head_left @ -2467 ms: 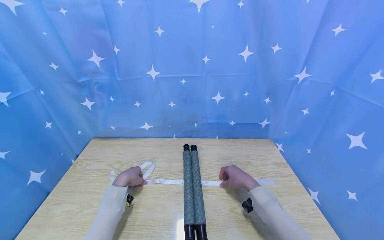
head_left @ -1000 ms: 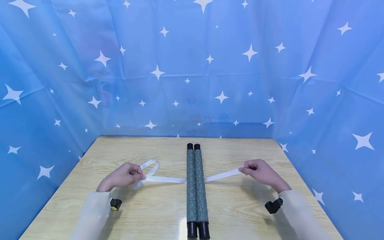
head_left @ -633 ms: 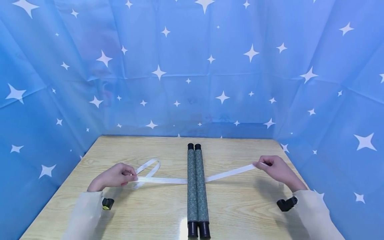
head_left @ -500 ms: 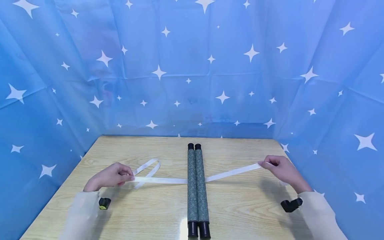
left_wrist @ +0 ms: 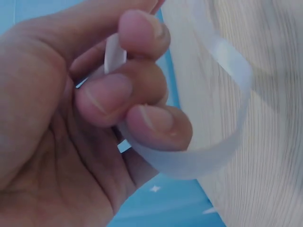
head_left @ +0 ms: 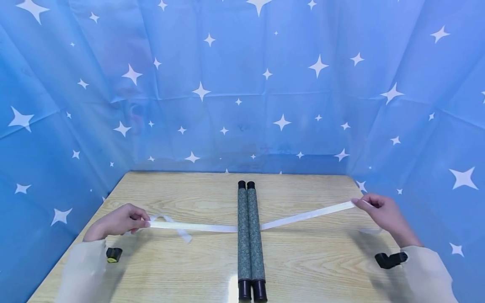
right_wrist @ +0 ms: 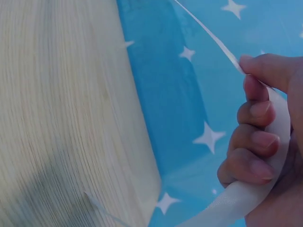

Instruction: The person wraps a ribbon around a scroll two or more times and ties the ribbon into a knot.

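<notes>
A white ribbon [head_left: 307,216] runs crosswise under a pair of scroll rollers [head_left: 250,235] wrapped in green patterned material with black end knobs. At the left of the table my left hand [head_left: 123,219] pinches the ribbon between thumb and fingers. In the left wrist view a loose length of ribbon [left_wrist: 189,163] curves out below the curled fingers. On the other side my right hand [head_left: 384,214] pinches the ribbon and holds it raised above the table. The right wrist view shows ribbon [right_wrist: 241,201] passing through the palm and trailing below the curled fingers.
The wooden table [head_left: 197,269] has a blue curtain [head_left: 242,118] with white stars behind it and at both sides. Black wrist cameras sit at the left sleeve [head_left: 83,267] and right sleeve [head_left: 430,271].
Both hands have moved outward, drawing the ribbon into longer spans on each side of the rollers. The right hand has taken hold of the ribbon and lifted it; the left-hand loop has shrunk.
</notes>
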A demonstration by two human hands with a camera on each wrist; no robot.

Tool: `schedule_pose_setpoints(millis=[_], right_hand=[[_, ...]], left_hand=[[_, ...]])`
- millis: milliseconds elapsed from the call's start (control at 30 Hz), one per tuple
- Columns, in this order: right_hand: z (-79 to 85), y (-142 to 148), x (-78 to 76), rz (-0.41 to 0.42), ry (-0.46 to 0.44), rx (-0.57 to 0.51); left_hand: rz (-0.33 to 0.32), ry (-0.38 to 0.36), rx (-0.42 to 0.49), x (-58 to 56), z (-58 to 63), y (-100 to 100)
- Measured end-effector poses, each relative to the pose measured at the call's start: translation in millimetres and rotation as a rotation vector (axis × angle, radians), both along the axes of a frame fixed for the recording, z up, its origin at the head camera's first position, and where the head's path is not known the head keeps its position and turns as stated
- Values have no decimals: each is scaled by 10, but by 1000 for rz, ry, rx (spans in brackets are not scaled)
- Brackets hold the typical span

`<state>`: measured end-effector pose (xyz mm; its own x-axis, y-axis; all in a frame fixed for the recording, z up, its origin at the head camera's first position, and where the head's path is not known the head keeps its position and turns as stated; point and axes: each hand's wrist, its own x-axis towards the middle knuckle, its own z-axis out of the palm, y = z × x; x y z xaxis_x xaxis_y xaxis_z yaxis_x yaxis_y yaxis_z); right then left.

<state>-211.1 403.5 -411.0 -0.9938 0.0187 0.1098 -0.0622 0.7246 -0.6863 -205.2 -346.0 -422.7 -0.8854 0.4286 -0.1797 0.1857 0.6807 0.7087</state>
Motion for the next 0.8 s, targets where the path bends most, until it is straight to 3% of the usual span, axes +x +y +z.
schedule_pose_setpoints(millis=[300,500,667,800], right_hand=[[9,304,66,-131,5,31],[-46,380,89,-211,-17,57],[-167,436,76,-178,12,135],[-279,456,33,-89,-10,237]], left_hand=[[105,53,-49,37,108,-268],[214,120,-149,83,177,-508],[337,146,-258,91,107,-678],[378,129,-340,59,-6,-683]])
